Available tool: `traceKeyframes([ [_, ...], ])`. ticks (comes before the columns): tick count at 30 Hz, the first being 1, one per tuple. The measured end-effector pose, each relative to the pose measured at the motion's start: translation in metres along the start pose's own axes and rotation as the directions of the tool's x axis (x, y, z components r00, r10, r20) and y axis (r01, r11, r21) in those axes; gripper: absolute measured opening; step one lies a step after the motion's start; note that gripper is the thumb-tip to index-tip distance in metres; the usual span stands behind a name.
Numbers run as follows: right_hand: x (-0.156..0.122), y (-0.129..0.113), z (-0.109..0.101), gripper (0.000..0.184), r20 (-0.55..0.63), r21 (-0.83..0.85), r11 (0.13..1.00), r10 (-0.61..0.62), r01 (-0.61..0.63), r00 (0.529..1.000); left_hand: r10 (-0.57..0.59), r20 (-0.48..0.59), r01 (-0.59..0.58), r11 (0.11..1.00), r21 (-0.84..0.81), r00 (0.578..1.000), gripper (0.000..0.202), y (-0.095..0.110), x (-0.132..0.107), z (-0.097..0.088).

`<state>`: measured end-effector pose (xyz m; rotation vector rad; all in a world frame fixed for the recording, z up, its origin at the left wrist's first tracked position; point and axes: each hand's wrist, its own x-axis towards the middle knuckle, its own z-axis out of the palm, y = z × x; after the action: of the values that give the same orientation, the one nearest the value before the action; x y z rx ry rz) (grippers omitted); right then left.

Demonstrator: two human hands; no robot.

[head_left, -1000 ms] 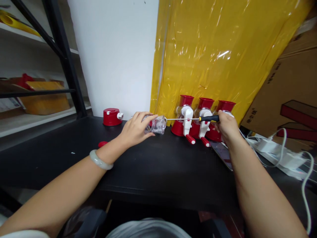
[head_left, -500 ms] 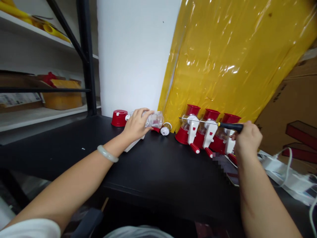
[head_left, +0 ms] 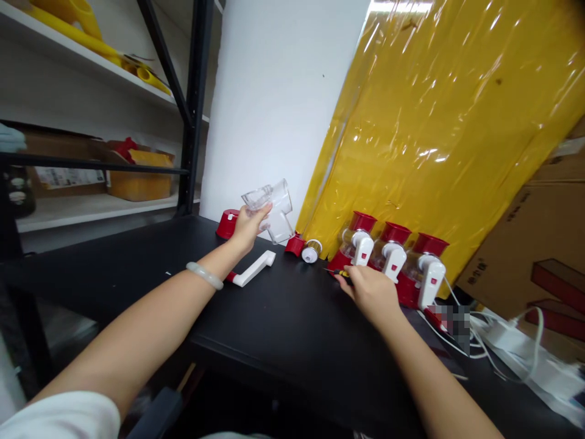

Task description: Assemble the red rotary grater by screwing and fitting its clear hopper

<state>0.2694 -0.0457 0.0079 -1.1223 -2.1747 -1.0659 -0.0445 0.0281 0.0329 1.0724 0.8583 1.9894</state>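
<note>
My left hand [head_left: 248,224] is closed round a clear plastic housing [head_left: 273,207] and holds it up above the black table [head_left: 137,268]. Below it lie a white crank handle with a red tip [head_left: 253,269], a red cap [head_left: 295,245] and a small white ring part [head_left: 312,251]. My right hand [head_left: 371,291] rests low on the table with its fingers over a black and yellow screwdriver [head_left: 340,273]; only the end of the handle shows. Just behind that hand stand three assembled red and white grinders [head_left: 393,259] in a row.
A red base part [head_left: 227,224] sits by the white wall. Yellow plastic sheeting [head_left: 434,122] hangs behind the grinders. Cardboard boxes [head_left: 534,256] stand at right, with a white power strip and cables [head_left: 521,341] on the table. A black-framed shelf [head_left: 91,164] with boxes is at left.
My left hand has lifted the clear housing off the table. My right hand has brought the screwdriver down from in front of the grinders to the table top. The view has swung left.
</note>
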Motion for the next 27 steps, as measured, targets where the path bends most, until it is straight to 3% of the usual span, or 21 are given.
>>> traceKeyframes([
  [2,0.002,-0.008,0.0,0.041,0.11,-0.055,0.997,-0.039,0.046,0.993,-0.145,0.125,0.161,0.979,-0.123,0.981,0.069,0.003,-0.003,0.001],
  [5,0.004,-0.018,0.002,0.036,0.281,-0.117,0.992,-0.014,0.049,0.96,-0.26,0.26,0.308,0.936,-0.167,0.93,0.075,0.004,-0.006,0.002],
  [9,0.001,-0.034,0.011,0.022,0.483,-0.149,0.989,0.052,0.023,0.874,-0.318,0.351,0.375,0.92,-0.109,0.881,0.077,0.001,-0.011,0.004],
  [14,-0.004,-0.047,0.022,0.024,0.587,-0.104,0.994,0.054,0.01,0.808,-0.347,0.339,0.406,0.906,-0.118,0.874,0.099,0.001,-0.021,0.007],
  [16,-0.005,-0.046,0.023,0.03,0.573,-0.06,0.998,0.056,-0.027,0.818,-0.349,0.341,0.41,0.904,-0.123,0.873,0.102,0.002,-0.024,0.009],
  [17,-0.005,-0.044,0.023,0.034,0.529,-0.015,0.998,0.056,-0.056,0.847,-0.349,0.34,0.411,0.903,-0.13,0.873,0.101,0.002,-0.025,0.01],
  [19,-0.003,-0.041,0.023,0.048,0.343,0.152,0.979,0.077,-0.136,0.936,-0.349,0.324,0.413,0.898,-0.153,0.879,0.09,0.002,-0.029,0.014],
  [21,0.003,-0.041,0.025,0.067,0.113,0.399,0.895,0.169,-0.201,0.979,-0.366,0.311,0.429,0.888,-0.164,0.877,0.079,0.001,-0.038,0.02],
  [23,0.012,-0.047,0.029,0.081,0.032,0.626,0.744,0.276,-0.235,0.961,-0.385,0.313,0.446,0.882,-0.153,0.868,0.071,-0.002,-0.051,0.028],
  [27,0.038,-0.062,0.045,0.082,0.09,0.835,0.467,0.405,-0.29,0.91,-0.382,0.331,0.423,0.904,-0.059,0.863,0.071,-0.007,-0.07,0.042],
])
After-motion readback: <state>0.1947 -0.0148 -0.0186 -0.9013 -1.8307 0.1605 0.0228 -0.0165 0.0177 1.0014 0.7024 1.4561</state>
